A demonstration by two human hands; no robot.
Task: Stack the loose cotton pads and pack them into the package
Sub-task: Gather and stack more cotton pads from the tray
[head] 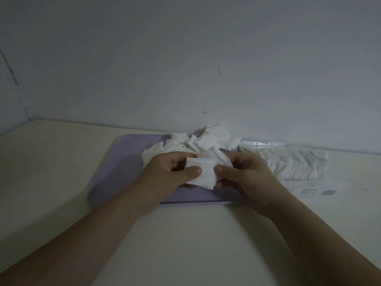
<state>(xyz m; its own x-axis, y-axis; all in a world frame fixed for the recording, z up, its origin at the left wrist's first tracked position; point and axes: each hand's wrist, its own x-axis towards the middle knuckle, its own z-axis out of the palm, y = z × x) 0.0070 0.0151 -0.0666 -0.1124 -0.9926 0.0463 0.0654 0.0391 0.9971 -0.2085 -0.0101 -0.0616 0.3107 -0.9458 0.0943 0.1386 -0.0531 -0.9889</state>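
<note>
A heap of loose white cotton pads (203,141) lies at the back of a lilac tray (123,162). Over the tray's middle, my left hand (171,174) and my right hand (245,174) hold a small bunch of white pads (206,172) between them. Each thumb presses on top of that bunch and the fingers curl underneath it. To the right of the tray lies the clear plastic package (292,165), with a row of white pads showing inside it.
The tray and package sit on a cream table (185,234) that meets a white wall (185,58) right behind the heap. A flat printed part of the package (315,190) lies on the table at the right.
</note>
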